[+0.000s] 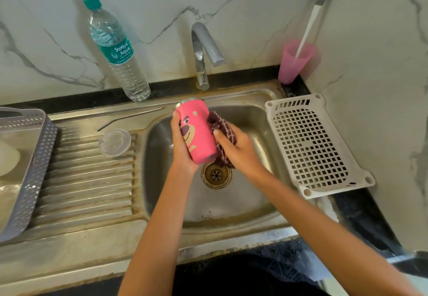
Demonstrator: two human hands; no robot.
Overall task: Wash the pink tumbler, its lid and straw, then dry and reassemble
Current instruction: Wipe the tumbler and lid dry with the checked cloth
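Left hand (183,147) is wrapping its fingers round the pink tumbler (196,133) from the left, holding it tilted above the sink (231,205) with the open rim pointing away toward the wall, while the right hand (234,149) is clutching a dark knitted cloth (221,124) and pressing it against the tumbler's right side. Just beneath them the drain (216,175) is lying uncovered. No water is visibly running, so this is looking like a wipe of the outer wall, though I cannot tell whether it is scrubbing or drying. To do it well, the left hand should be turning the tumbler bit by bit so the cloth is meeting every part of the wall, base and rim included. It should be gripping firmly, since a wet smooth surface is likely to slip, and working over the basin so a drop costs little. Counting outward, 2 hands, 1 tumbler and 1 cloth are over the basin. On the ribbed drainboard (88,179) to the left, 1 clear lid (115,142) is lying flat and 1 bent metal straw (129,117) is lying just behind it, both apart from the tumbler. Beyond those, 1 grey basket (34,156) is sitting at the far left and 1 white perforated tray (310,145) is sitting right of the sink. At the back, 1 tap (203,50), 1 water bottle (115,50) and 1 pink cup (294,61) with 1 white stick in it are standing by the wall
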